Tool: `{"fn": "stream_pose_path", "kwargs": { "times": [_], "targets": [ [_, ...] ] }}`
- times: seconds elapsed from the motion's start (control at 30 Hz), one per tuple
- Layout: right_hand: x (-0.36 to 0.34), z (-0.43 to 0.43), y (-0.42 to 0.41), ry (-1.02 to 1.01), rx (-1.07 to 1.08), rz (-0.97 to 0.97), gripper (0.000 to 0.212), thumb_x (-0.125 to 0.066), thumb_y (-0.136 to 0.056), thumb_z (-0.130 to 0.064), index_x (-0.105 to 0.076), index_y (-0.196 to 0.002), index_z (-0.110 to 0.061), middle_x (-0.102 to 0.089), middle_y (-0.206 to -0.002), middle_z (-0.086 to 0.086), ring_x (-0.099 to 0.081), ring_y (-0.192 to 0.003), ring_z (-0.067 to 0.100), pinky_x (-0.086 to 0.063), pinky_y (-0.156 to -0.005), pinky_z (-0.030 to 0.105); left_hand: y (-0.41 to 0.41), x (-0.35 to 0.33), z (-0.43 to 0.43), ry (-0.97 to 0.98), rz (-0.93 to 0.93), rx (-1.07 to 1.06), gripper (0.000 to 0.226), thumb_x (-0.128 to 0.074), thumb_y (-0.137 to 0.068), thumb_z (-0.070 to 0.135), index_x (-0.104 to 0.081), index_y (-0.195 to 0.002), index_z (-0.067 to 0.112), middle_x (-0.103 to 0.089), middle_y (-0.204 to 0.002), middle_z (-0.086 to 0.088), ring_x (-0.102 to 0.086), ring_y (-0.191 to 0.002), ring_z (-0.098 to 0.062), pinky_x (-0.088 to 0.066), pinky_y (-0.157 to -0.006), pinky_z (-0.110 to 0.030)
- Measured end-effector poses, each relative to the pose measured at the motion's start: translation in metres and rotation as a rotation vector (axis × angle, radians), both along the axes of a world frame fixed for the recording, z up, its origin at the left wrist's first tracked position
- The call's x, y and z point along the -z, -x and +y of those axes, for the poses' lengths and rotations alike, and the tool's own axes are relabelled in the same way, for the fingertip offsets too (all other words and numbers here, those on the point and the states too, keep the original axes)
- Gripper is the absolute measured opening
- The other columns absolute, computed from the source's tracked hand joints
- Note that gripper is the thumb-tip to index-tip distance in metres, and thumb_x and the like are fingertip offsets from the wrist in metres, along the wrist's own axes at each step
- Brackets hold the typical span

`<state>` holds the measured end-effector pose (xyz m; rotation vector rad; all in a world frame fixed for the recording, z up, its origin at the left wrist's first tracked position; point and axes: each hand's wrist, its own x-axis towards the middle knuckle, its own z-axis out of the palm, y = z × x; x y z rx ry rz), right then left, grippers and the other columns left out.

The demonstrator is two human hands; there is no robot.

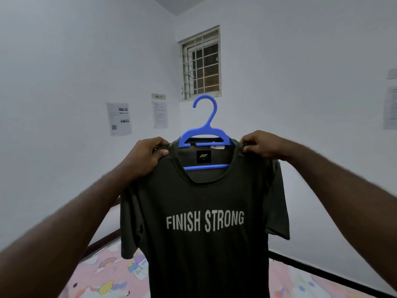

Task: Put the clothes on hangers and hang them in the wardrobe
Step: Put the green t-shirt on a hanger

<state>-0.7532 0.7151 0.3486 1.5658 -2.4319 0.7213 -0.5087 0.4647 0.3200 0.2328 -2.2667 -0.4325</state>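
White walls [64,61] fill most of the head view, meeting in a corner behind the shirt. Below, a bed with a pink cartoon-print sheet [103,274] runs along the bottom, edged by a dark bed frame [322,274] against the walls.

Dark olive t-shirt [204,244] hangs front and centre, held up in the air above the bed — front faces the camera, "FINISH STRONG" in pale letters across the chest, black neck label visible inside the collar. It is already on the blue plastic hanger [206,125]: hook sticks up out of the neck opening, shoulders of the hanger go under the fabric, lower bar shows through the neck hole. Hook hangs on nothing.

Both forearms reach in from the lower corners. Left hand [146,155] grips the shirt's shoulder left of the collar, fingers curled over the top, thumb pressed on the front. Right hand [260,145] pinches the other shoulder seam right of the collar, fingers bunched round the fabric — whether either hand also clamps the hanger arm under the cloth, cannot tell.

Barred window [200,63] sits high on the right wall near the corner, just above the hook. Printed paper sheets [118,118] are stuck on the left wall, with a small "WS 17" sign [158,96] over one of them. More sheets at the far right edge, text too small to read.
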Motion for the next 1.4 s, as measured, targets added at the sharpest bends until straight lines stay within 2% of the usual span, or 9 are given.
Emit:
{"fn": "stream_pose_path", "kwargs": {
  "times": [0.2, 0.3, 0.47, 0.73, 0.93, 1.07, 1.23, 1.33, 1.4],
  "targets": [
    [0.024, -0.023, 0.018, 0.045, 0.096, 0.044, 0.01, -0.069, -0.086, -0.009, -0.07, -0.091, -0.018, -0.067, -0.09, 0.002, -0.06, -0.089, 0.018, -0.042, -0.069, 0.022, 0.013, 0.019, -0.027, 0.058, -0.475, -0.22, 0.02, -0.059, -0.093, 0.015, -0.068, -0.111, 0.013, -0.067, -0.108, -0.007, -0.059, -0.102, -0.024, -0.041, -0.083, -0.028],
    [0.04, -0.037, 0.03, -0.031, 0.223, 0.168, 0.017, -0.064, -0.085, -0.007, -0.07, -0.101, -0.011, -0.069, -0.103, 0.012, -0.06, -0.101, 0.028, -0.044, -0.081, 0.03, 0.039, 0.044, -0.025, 0.056, -0.365, -0.309, 0.016, -0.056, -0.092, 0.015, -0.065, -0.104, 0.01, -0.066, -0.109, -0.015, -0.058, -0.103, -0.032, -0.044, -0.083, -0.033],
    [0.108, -0.021, 0.034, 0.347, 0.354, 0.164, 0.016, -0.049, -0.084, -0.009, -0.057, -0.095, -0.018, -0.061, -0.084, 0.008, -0.053, -0.079, 0.031, -0.047, -0.072, 0.041, 0.063, 0.106, -0.012, 0.032, -0.042, -0.34, 0.012, -0.054, -0.092, 0.019, -0.062, -0.099, 0.013, -0.066, -0.099, -0.013, -0.059, -0.093, -0.034, -0.045, -0.075, -0.038],
    [0.51, 0.107, -0.056, -0.523, 0.3, -0.314, 0.035, -0.041, -0.084, -0.022, -0.06, -0.111, -0.013, -0.068, -0.105, 0.013, -0.063, -0.101, 0.037, -0.047, -0.083, 0.04, -0.037, 0.505, 0.102, -0.384, -0.792, -0.276, 0.012, -0.054, -0.092, 0.012, -0.065, -0.095, 0.016, -0.07, -0.097, -0.012, -0.065, -0.094, -0.034, -0.048, -0.075, -0.038],
    [0.626, 0.182, -0.109, -0.682, 0.187, -0.437, 0.031, -0.037, -0.062, -0.027, -0.055, -0.087, -0.021, -0.064, -0.06, 0.004, -0.065, -0.053, 0.023, -0.042, -0.044, 0.025, -0.086, 0.59, 0.172, -0.454, -1.16, -0.221, 0.027, -0.049, -0.092, 0.025, -0.067, -0.113, 0.025, -0.068, -0.114, -0.002, -0.063, -0.104, -0.02, -0.049, -0.088, -0.031],
    [0.626, 0.179, -0.09, -0.738, 0.045, -0.38, 0.047, -0.035, -0.068, -0.035, -0.071, -0.082, -0.008, -0.069, -0.079, 0.012, -0.068, -0.073, 0.029, -0.052, -0.061, 0.033, -0.07, 0.596, 0.174, -0.411, -1.259, -0.206, 0.031, -0.048, -0.093, 0.025, -0.064, -0.119, 0.02, -0.064, -0.12, -0.004, -0.062, -0.108, -0.022, -0.048, -0.089, -0.03],
    [0.56, 0.125, -0.014, -0.539, 0.089, -0.407, 0.045, -0.041, -0.075, -0.03, -0.071, -0.102, -0.01, -0.069, -0.105, 0.016, -0.064, -0.099, 0.036, -0.046, -0.079, 0.035, 0.006, 0.512, 0.139, -0.309, -0.952, -0.351, 0.023, -0.049, -0.094, 0.019, -0.068, -0.105, 0.015, -0.067, -0.106, -0.009, -0.063, -0.1, -0.028, -0.048, -0.083, -0.035],
    [0.503, 0.098, 0.017, -0.029, 0.249, -0.291, 0.034, -0.041, -0.079, -0.017, -0.071, -0.095, -0.018, -0.072, -0.091, 0.008, -0.064, -0.086, 0.032, -0.048, -0.079, 0.04, 0.04, 0.457, 0.123, -0.24, -0.395, -0.508, 0.015, -0.054, -0.086, 0.004, -0.068, -0.091, 0.007, -0.065, -0.092, -0.017, -0.059, -0.089, -0.035, -0.045, -0.076, -0.041],
    [0.512, 0.111, 0.013, 0.115, 0.259, -0.2, 0.033, -0.039, -0.075, -0.015, -0.071, -0.084, -0.014, -0.071, -0.079, 0.007, -0.062, -0.076, 0.031, -0.047, -0.074, 0.041, 0.038, 0.46, 0.134, -0.248, -0.367, -0.488, 0.014, -0.056, -0.08, -0.004, -0.065, -0.086, 0.006, -0.063, -0.088, -0.017, -0.056, -0.086, -0.034, -0.043, -0.072, -0.04]
  ]
}}
